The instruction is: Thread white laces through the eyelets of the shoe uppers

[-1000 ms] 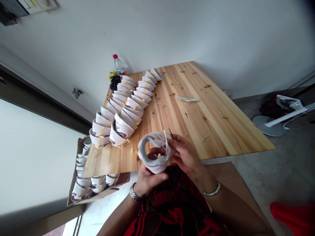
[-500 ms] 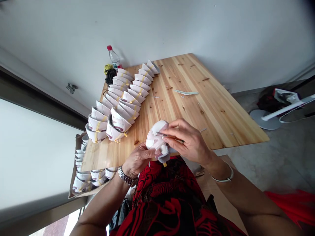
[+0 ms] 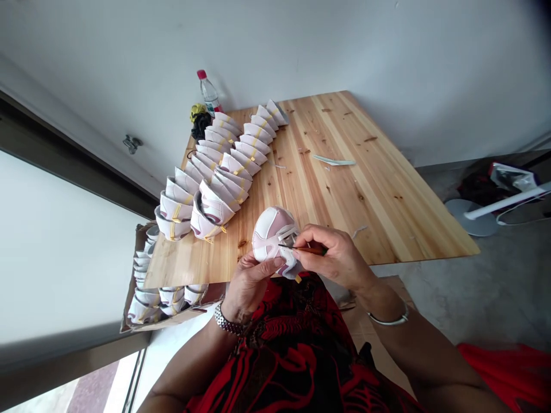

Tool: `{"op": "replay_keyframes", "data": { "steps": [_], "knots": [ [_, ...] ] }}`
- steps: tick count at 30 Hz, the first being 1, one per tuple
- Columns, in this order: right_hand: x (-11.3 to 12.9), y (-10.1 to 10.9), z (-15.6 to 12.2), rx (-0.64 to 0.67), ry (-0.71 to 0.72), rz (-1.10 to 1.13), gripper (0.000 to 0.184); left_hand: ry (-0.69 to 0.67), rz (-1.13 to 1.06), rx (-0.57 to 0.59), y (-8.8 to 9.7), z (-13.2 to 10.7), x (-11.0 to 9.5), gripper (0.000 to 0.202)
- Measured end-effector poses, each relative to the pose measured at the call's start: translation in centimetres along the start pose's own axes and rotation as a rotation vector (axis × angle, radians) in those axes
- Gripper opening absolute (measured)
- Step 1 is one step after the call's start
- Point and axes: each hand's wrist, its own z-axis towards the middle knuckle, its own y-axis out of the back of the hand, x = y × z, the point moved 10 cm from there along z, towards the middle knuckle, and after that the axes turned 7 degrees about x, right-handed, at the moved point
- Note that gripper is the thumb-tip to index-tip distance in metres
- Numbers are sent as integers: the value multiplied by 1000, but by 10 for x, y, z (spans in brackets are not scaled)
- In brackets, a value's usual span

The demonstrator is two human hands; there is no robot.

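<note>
The person's left hand holds a small shoe up in the air, just over the near edge of the table. The shoe is white with soft pink patches, and it has a round toe. Its inside shows grey around the opening, and a little yellow tab hangs down from the bottom. No sole shows from here.

The left hand is curled closed around the under side of the shoe, with the fingers and thumb pressed on it. The right hand is nearly closed too. Its thumb and fingers pinch a thin brush with a brown handle, and the dark tip points in at the side of the shoe near the opening – it is too small to tell if it touches.

More shoes stand in long, tight rows along the table's left edge, each with yellow strips on it. Past their far end, at the far left corner, are a plastic bottle with a red cap and a dark cloth bundle. A pale strip lies on the bare wood near the far edge. Below the left edge, a cardboard box holds more shoes – they sit in rows too.
</note>
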Motion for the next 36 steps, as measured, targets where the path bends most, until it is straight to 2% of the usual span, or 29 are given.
{"op": "replay_keyframes", "data": {
  "steps": [3,8,17,25,28,30,31,33,36],
  "knots": [
    [-9,-5,2,116,-131,36,9,-3,27,-17,4,0,1,25],
    [0,-8,9,233,-124,-113,11,1,69,-33,9,-1,1,33],
    [1,-13,13,295,-139,-250,11,-16,100,-60,11,-4,-3,33],
    [-3,-18,14,326,-186,-269,11,-29,111,-63,12,-5,-5,34],
    [-1,-16,12,293,-167,-220,9,-40,100,-75,13,-4,-5,33],
    [8,-8,9,179,-98,-208,5,-67,95,-95,15,-4,-9,32],
    [16,-2,5,99,-39,-231,8,-84,97,-108,17,-4,-11,31],
    [36,5,-7,-39,101,-353,15,-114,107,-126,20,-4,-16,30],
    [59,-8,-27,-86,246,-617,18,-144,123,-143,23,-4,-22,30]
  ]
}}
